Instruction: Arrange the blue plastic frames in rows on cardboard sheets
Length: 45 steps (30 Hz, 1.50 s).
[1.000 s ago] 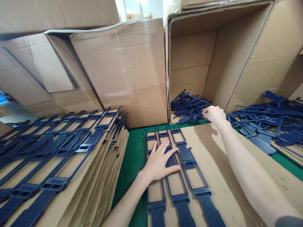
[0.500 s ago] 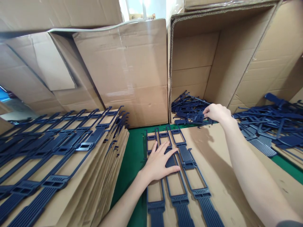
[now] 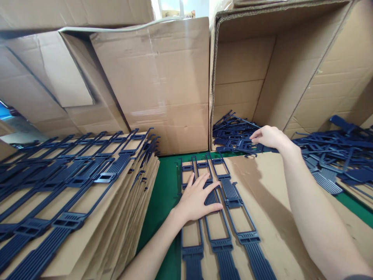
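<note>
My left hand [image 3: 198, 198] lies flat with fingers spread over dark blue plastic frames with ribbed sections [image 3: 219, 221]. They sit in lengthwise rows on a cardboard sheet [image 3: 271, 194], and the hand covers part of the left and middle rows. Farther back, my right hand [image 3: 269, 138] reaches to a loose heap of dark blue plastic parts [image 3: 237, 134] at the mouth of an open carton. Its thumb and fingertips are pinched together against the heap. Whatever is between them is too small to make out.
On the left stands a stack of cardboard sheets [image 3: 116, 229] layered with similar blue frames [image 3: 68, 219]. The open carton [image 3: 241, 58] and a closed one [image 3: 163, 85] rise behind. Another heap of blue parts [image 3: 344, 151] lies at right. Green tabletop [image 3: 163, 194] shows between the stacks.
The view has shifted slightly. My right hand stays at the heap, its wrist a little farther right and its fingers slightly altered. My left hand keeps its place on the frames.
</note>
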Available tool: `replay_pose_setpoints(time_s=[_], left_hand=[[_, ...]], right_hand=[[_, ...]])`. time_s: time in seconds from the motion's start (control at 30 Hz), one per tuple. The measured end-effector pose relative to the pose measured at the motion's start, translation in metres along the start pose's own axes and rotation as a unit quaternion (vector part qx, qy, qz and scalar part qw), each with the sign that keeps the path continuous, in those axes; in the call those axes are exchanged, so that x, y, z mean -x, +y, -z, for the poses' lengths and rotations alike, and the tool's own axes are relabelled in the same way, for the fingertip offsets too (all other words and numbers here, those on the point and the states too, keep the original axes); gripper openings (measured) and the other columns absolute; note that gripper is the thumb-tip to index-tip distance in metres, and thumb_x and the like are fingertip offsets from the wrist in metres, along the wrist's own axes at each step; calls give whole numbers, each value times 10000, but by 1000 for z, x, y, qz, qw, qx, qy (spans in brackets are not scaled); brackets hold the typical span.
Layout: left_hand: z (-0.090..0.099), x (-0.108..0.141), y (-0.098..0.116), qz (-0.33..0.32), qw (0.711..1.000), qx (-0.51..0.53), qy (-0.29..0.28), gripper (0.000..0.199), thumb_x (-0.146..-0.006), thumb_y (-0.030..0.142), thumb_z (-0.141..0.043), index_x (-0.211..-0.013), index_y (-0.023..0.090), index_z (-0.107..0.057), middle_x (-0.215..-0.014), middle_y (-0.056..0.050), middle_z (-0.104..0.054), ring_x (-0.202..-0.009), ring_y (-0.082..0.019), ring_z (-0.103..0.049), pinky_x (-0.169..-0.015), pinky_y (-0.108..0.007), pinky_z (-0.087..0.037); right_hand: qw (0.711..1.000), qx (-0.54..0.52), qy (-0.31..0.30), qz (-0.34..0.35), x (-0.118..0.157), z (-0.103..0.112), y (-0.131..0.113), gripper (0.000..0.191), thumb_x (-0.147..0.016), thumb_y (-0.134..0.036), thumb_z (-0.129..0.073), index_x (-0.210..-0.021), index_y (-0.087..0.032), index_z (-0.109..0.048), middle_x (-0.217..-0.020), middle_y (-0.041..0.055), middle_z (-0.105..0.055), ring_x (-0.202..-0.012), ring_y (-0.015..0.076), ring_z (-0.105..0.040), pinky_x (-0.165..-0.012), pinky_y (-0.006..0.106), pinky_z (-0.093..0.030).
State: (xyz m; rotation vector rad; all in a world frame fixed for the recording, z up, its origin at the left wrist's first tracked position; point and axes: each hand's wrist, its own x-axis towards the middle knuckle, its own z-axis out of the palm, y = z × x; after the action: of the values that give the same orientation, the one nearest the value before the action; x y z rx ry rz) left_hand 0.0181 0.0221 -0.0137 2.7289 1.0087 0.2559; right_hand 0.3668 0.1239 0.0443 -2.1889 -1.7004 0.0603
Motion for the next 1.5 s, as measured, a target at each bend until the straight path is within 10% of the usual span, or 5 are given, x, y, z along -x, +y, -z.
replay_pose_setpoints(time_s=[0.2,0.43,0.8,1.17,1.5], left_hand=[[0,1,1,-1,1000,7,7,691,-833,702,-415,-1403,313,-378,-1513,-114,-276,-1420,-263,-166,-1135,-553,-47],[-1,2,0,-4,1000,13,14,683,-831,690,-438,-1400,317,-381,-1516,-93,-278,-1418,-275,-171,-1136,-552,-44],[-2,2,0,-2,1000,15,15,673,-833,697,-422,-1387,315,-402,-1517,-91,-276,-1420,-274,-161,-1137,-551,-53],[-3,3,1,-4,1000,6,14,688,-839,707,-390,-1388,294,-406,-1512,-122,-278,-1417,-267,-178,-1134,-553,-36],[-3,3,0,-6,1000,6,17,679,-835,697,-418,-1389,303,-404,-1511,-107,-285,-1419,-271,-168,-1134,-554,-46]], right_hand=[[981,-155,-38,110,2,-7,-21,287,-800,-236,-500,-975,-170,-717,-847,45,-691,-775,195,-607,-713,281,-475],[880,-314,-297,198,23,-51,-70,307,-785,-362,-541,-960,-163,-696,-864,45,-689,-632,148,-606,-535,234,-462],[864,-334,-309,217,24,-72,-82,270,-718,-347,-629,-878,-143,-702,-956,66,-713,-955,229,-633,-832,318,-493],[900,-411,-125,76,54,-41,-44,432,-728,-456,-634,-1029,-146,-643,-882,92,-691,-662,176,-639,-566,276,-516],[952,-302,28,-40,97,-74,18,411,-720,-465,-543,-948,-140,-650,-683,97,-676,-516,219,-601,-413,290,-398]])
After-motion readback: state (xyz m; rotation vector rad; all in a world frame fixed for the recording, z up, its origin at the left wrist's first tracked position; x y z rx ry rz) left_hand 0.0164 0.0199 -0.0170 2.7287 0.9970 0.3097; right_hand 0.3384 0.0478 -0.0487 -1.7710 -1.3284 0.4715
